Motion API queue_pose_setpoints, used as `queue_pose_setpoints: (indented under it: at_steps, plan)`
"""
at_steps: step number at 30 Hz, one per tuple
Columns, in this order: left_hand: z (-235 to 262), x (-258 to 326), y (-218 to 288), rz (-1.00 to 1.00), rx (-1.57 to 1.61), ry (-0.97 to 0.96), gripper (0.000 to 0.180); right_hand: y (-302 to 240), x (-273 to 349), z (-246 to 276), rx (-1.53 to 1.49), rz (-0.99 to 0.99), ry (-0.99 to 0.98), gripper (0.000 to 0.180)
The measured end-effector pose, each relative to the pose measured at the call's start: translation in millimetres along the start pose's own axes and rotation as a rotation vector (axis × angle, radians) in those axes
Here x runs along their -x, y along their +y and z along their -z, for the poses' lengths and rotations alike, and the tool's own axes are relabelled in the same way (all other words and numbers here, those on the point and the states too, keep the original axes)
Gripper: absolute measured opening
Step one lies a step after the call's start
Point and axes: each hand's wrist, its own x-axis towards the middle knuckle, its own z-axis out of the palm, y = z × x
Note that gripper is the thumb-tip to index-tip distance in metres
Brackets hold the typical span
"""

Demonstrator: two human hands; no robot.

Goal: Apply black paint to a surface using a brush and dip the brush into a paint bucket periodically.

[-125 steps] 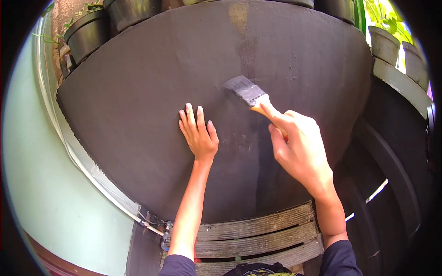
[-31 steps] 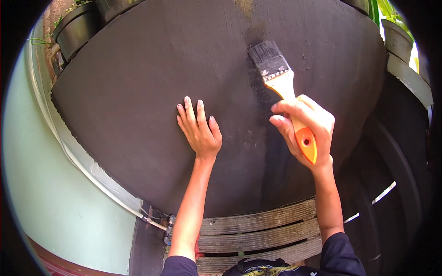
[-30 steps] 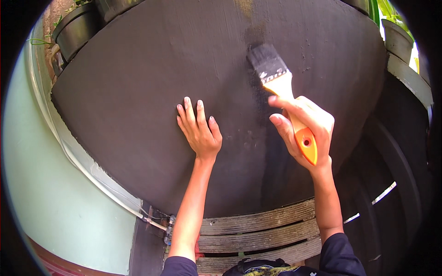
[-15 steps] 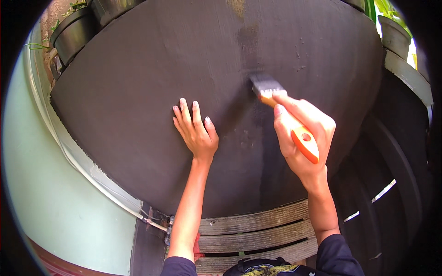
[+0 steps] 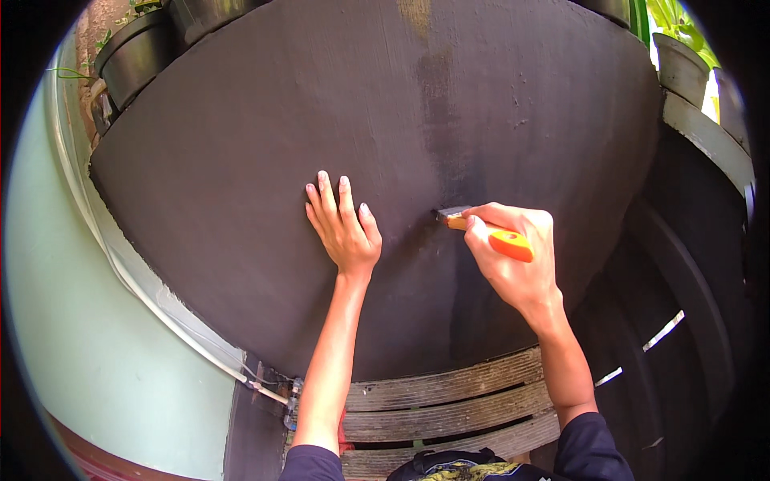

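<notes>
A wide, dark grey wall surface (image 5: 241, 160) fills the middle of the view, with a darker, wet-looking streak running down its centre. My right hand (image 5: 517, 248) is closed round a paintbrush (image 5: 512, 244) with an orange handle. The dark bristles touch the surface near its middle, right of my other hand. Against the same surface my left hand (image 5: 345, 228) lies flat, its fingers spread and holding nothing. A yellowish-brown patch shows at the streak's upper end.
Black plant pots (image 5: 138, 58) line the upper left edge, and a grey pot (image 5: 682, 68) with leaves stands upper right. A white pipe (image 5: 152, 309) runs beside the pale green wall (image 5: 96, 321). Wooden slats (image 5: 449, 393) lie below, near my body.
My right hand has drawn the paintbrush down the surface, and its handle now tilts closer to level. My left hand stays in nearly the same place.
</notes>
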Motion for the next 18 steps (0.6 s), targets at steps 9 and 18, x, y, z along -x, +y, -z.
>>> queue_pose_setpoints:
  at_steps: [9,18]
  plan:
    - [-1.7,1.1,2.9,0.002,0.011,-0.004,0.051,2.5,-66.4,6.2,-0.007,0.163,0.168,0.021]
    - [-2.8,3.1,2.6,0.0,0.021,-0.007,0.05,12.4,-44.0,2.3,0.189,0.499,0.216,0.035]
